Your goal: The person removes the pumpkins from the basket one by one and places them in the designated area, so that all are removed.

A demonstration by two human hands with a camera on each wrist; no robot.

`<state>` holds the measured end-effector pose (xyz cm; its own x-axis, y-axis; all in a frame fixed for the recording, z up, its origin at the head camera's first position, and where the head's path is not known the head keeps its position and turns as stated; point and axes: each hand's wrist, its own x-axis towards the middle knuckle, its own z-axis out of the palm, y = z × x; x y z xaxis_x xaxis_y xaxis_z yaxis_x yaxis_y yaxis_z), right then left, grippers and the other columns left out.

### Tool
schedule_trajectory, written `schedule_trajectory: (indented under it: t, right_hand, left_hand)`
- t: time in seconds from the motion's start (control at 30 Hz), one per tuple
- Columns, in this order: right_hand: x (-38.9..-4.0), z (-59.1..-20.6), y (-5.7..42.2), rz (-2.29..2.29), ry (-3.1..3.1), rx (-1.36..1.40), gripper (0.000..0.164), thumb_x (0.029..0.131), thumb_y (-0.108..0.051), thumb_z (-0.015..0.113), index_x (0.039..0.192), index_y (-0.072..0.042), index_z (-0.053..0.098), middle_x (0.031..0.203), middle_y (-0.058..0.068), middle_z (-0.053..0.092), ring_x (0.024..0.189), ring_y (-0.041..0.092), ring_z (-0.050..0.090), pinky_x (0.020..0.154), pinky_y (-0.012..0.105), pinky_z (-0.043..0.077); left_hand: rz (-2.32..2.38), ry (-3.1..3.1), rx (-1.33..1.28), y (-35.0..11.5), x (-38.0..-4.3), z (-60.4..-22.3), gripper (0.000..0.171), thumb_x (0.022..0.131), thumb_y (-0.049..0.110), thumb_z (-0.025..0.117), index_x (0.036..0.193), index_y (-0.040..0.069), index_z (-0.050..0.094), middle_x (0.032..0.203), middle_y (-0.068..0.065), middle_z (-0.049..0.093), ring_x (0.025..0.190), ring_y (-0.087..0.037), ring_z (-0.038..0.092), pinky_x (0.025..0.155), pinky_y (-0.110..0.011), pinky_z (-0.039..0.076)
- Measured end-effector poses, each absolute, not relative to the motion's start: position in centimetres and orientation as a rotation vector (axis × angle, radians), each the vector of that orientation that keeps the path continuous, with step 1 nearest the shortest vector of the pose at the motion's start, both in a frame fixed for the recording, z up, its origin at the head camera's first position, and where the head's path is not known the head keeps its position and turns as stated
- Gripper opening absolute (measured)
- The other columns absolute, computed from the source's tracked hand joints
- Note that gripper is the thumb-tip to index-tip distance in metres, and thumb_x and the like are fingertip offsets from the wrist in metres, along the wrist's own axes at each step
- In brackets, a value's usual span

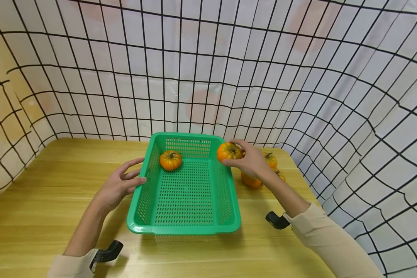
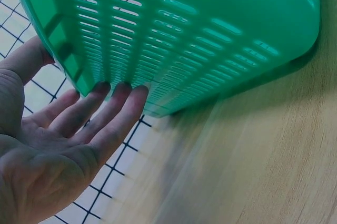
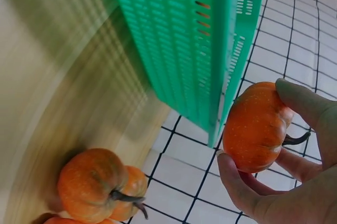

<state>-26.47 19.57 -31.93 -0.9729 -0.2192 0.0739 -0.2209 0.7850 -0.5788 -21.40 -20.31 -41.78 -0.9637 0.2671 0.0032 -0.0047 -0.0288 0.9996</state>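
A green plastic basket (image 1: pixel 185 189) stands on the wooden table with one small orange pumpkin (image 1: pixel 170 160) in its far left corner. My left hand (image 1: pixel 119 185) holds the basket's left side, thumb at the rim and fingertips (image 2: pixel 138 95) against the slotted outer wall. In my right hand (image 1: pixel 250 160) is another small pumpkin (image 1: pixel 228 151), pinched between thumb and fingers above the basket's right rim. The right wrist view shows this held pumpkin (image 3: pixel 256 126) with its dark stem towards the palm.
Several more pumpkins (image 1: pixel 251 180) lie on the table right of the basket, partly hidden by my right hand and forearm. A white sheet with a black grid (image 1: pixel 201 77) rises behind the wooden table (image 1: pixel 55 193) and along its sides.
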Motion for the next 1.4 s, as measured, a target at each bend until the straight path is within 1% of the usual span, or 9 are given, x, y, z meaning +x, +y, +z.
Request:
schedule_trajectory:
  t: [0.17, 0.4, 0.57, 0.73, 0.9, 1.1, 1.23, 1.4]
  right_hand:
    - [-26.0, -32.3, 20.5, 0.949, -2.962, 0.34, 0.075, 0.086, -0.043, 0.079, 0.151, -0.022, 0.048, 0.153, 0.016, 0.048, 0.137, 0.04, 0.048, 0.108, 0.062, 0.043]
    - [-25.3, -32.9, 21.9, 0.943, -2.947, 0.307, 0.076, 0.086, -0.041, 0.079, 0.151, -0.02, 0.048, 0.148, 0.02, 0.052, 0.132, 0.042, 0.05, 0.102, 0.061, 0.047]
    - [-24.9, -33.5, 22.9, 0.93, -2.949, 0.324, 0.077, 0.086, -0.039, 0.079, 0.152, -0.018, 0.046, 0.15, 0.02, 0.05, 0.13, 0.044, 0.051, 0.102, 0.062, 0.046]
    - [-24.6, -34.2, 24.0, 0.884, -2.948, 0.348, 0.075, 0.086, -0.036, 0.08, 0.15, -0.013, 0.049, 0.145, 0.024, 0.053, 0.126, 0.045, 0.054, 0.1, 0.061, 0.048]
    - [-24.3, -35.0, 25.0, 0.829, -2.985, 0.326, 0.076, 0.084, -0.035, 0.082, 0.148, -0.01, 0.049, 0.143, 0.027, 0.054, 0.127, 0.048, 0.053, 0.101, 0.064, 0.046]
    - [-23.7, -35.7, 26.0, 0.823, -3.008, 0.318, 0.077, 0.081, -0.035, 0.084, 0.146, -0.01, 0.051, 0.14, 0.026, 0.057, 0.126, 0.046, 0.054, 0.101, 0.064, 0.045]
    - [-23.3, -36.0, 26.6, 0.794, -3.025, 0.322, 0.077, 0.081, -0.036, 0.084, 0.145, -0.009, 0.052, 0.142, 0.025, 0.056, 0.125, 0.046, 0.054, 0.102, 0.064, 0.044]
    - [-22.9, -36.4, 27.3, 0.744, -3.054, 0.329, 0.076, 0.081, -0.035, 0.085, 0.144, -0.008, 0.053, 0.142, 0.027, 0.055, 0.126, 0.049, 0.053, 0.102, 0.066, 0.044]
  left_hand:
    - [2.119, 2.035, 0.282, -20.3, -21.3, -41.9, 0.076, 0.097, 0.01, 0.068, 0.16, 0.012, 0.026, 0.158, -0.03, 0.035, 0.113, -0.017, 0.069, 0.091, -0.032, 0.059]
    - [2.133, 2.012, 0.291, -20.3, -21.4, -41.9, 0.076, 0.097, 0.009, 0.067, 0.16, 0.012, 0.026, 0.158, -0.031, 0.034, 0.113, -0.019, 0.07, 0.091, -0.033, 0.059]
    - [2.135, 2.014, 0.289, -20.4, -21.4, -42.0, 0.076, 0.097, 0.008, 0.067, 0.16, 0.012, 0.025, 0.158, -0.031, 0.034, 0.112, -0.019, 0.07, 0.091, -0.033, 0.059]
    - [2.136, 2.013, 0.271, -20.3, -21.4, -41.9, 0.076, 0.097, 0.009, 0.068, 0.16, 0.013, 0.026, 0.157, -0.031, 0.035, 0.111, -0.02, 0.071, 0.09, -0.033, 0.059]
    - [2.135, 2.017, 0.259, -20.2, -21.3, -41.8, 0.076, 0.097, 0.01, 0.068, 0.16, 0.014, 0.026, 0.158, -0.03, 0.036, 0.111, -0.02, 0.071, 0.09, -0.033, 0.059]
    - [2.139, 2.012, 0.268, -20.3, -21.4, -41.9, 0.076, 0.096, 0.01, 0.068, 0.16, 0.014, 0.027, 0.157, -0.03, 0.036, 0.111, -0.021, 0.071, 0.09, -0.033, 0.059]
    - [2.143, 2.005, 0.271, -20.3, -21.4, -41.9, 0.076, 0.096, 0.01, 0.068, 0.16, 0.014, 0.027, 0.157, -0.03, 0.036, 0.112, -0.021, 0.07, 0.091, -0.034, 0.059]
    - [2.14, 2.01, 0.279, -20.3, -21.4, -41.9, 0.076, 0.097, 0.01, 0.068, 0.16, 0.014, 0.026, 0.158, -0.03, 0.035, 0.112, -0.02, 0.07, 0.091, -0.034, 0.059]
